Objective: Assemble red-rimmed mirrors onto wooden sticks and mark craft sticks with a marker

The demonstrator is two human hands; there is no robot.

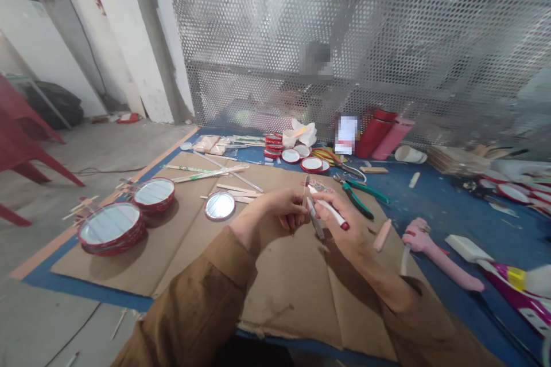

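Note:
My left hand (284, 206) pinches a thin wooden stick (305, 189) that points upward above the cardboard (284, 292). My right hand (348, 232) is closed around a white marker (329, 207) with a dark red end, its tip close to the stick. Below the marker, a grey blade-like tool (316, 222) slants down by the right fingers; whether that hand grips it too, I cannot tell. A round mirror-like disc (220, 205) lies left of my left hand, next to some flat wooden sticks (236, 190).
Two red round drum-like pieces (112, 226) with sticks stand at left. To the right are green-handled pliers (359, 198), a pink glue gun (443, 255) and a power strip (469, 249). Red and pink bottles (376, 133) stand before a perforated metal screen (275, 28).

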